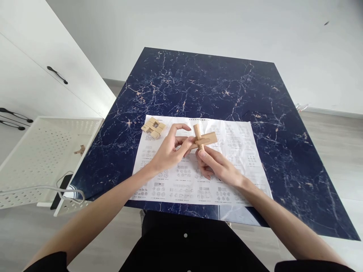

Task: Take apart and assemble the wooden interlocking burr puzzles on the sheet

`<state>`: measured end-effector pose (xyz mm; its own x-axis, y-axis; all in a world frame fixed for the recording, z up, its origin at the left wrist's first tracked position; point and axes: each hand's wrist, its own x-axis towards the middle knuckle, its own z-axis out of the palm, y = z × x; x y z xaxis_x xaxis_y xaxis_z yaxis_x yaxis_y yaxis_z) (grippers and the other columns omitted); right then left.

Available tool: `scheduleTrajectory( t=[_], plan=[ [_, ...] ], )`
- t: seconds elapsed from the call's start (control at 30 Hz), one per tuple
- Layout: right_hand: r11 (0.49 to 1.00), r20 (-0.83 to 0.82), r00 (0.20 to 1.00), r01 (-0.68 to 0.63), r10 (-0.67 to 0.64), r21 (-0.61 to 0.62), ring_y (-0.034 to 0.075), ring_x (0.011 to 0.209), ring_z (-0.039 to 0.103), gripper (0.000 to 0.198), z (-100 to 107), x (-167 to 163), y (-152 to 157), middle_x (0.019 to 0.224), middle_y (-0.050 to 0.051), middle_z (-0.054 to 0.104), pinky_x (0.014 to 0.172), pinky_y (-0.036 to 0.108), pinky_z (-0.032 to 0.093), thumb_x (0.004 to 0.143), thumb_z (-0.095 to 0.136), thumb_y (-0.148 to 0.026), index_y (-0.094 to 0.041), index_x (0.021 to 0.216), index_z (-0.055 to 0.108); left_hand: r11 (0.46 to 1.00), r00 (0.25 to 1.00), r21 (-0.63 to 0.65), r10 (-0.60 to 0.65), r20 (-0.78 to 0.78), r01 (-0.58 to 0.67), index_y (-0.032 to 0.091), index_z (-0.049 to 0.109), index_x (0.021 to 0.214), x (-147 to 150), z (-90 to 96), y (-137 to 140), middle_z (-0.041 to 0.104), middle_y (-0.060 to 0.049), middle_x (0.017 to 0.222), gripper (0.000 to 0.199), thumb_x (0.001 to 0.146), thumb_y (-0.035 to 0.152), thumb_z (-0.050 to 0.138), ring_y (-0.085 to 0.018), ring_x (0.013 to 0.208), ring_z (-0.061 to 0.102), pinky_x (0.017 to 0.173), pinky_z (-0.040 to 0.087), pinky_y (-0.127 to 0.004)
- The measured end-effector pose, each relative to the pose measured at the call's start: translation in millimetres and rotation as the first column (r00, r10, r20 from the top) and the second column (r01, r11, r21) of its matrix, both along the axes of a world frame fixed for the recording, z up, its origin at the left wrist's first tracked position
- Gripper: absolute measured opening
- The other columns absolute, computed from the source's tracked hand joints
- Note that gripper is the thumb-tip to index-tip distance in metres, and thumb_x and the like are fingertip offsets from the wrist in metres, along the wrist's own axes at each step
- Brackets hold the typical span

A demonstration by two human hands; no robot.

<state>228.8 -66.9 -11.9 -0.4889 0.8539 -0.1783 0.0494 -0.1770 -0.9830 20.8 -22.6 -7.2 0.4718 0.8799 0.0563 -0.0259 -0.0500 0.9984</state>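
1. Well, a flat wooden piece (210, 138) is pinched at its left end by the thumb and fingers of the left hand (167, 151), and one of those fingers is lifted and bent.
2. A wooden stick (197, 130) is crossed with the flat piece, and its near end is gripped by the thumb and fingers of the right hand (219, 166).
3. The crossed pieces are found between the two sets of fingers.
4. A block shape (160, 127) with a square hole is set just left of the left fingers, not touched.
5. A white sheet (241, 181) with tiny printed pictures is spread below all the fingers.
6. A dark blue table (198, 94) is seen under the sheet and past the fingers.
7. Well left of the fingers, a white basket (22, 166) with holes is seen.
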Motion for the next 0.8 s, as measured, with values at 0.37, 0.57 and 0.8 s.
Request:
scheduleTrajectory(
  t=[0.37, 0.57, 0.8],
  plan=[
    [0.994, 0.024, 0.995, 0.092, -0.093, 0.055, 0.014, 0.055, 0.042, 0.046, 1.1, -1.8, -4.8, 0.071, -0.005, 0.043, 0.052, 0.033, 0.035, 0.112, 0.042, -0.067, -0.025, 0.093, 0.049, 0.996, 0.996, 0.004, -0.094, 0.004, 0.094, 0.03, 0.022, 0.164, -2.8, 5.0, -1.1, 0.059, 0.006, 0.071, 0.065, 0.111, 0.04, 0.057, -0.015, 0.062, 0.057, 0.06, 0.046, -0.028],
    [0.964, 0.16, 0.97, 0.146, -0.184, 0.224, 0.019, 0.054, 0.036, 0.048, 0.5, -5.9, -8.9, 0.07, 0.002, 0.047, 0.049, 0.039, 0.03, 0.113, 0.033, -0.067, -0.028, 0.092, 0.05, 0.982, 0.982, 0.004, -0.19, 0.011, 0.19, 0.026, -0.001, 0.175, -4.0, 4.0, -0.3, 0.061, 0.007, 0.07, 0.084, 0.112, 0.037, 0.053, -0.015, 0.062, 0.059, 0.064, 0.053, -0.028],
    [0.935, 0.191, 0.953, 0.17, -0.236, 0.311, 0.021, 0.052, 0.036, 0.046, 4.1, -8.3, -9.4, 0.066, 0.002, 0.048, 0.051, 0.041, 0.03, 0.112, 0.036, -0.067, -0.03, 0.089, 0.05, 0.975, 0.974, 0.001, -0.223, 0.03, 0.223, 0.029, 0.002, 0.176, -4.4, 1.3, 0.9, 0.06, 0.006, 0.071, 0.083, 0.112, 0.037, 0.054, -0.014, 0.063, 0.06, 0.064, 0.052, -0.027]
  ],
)
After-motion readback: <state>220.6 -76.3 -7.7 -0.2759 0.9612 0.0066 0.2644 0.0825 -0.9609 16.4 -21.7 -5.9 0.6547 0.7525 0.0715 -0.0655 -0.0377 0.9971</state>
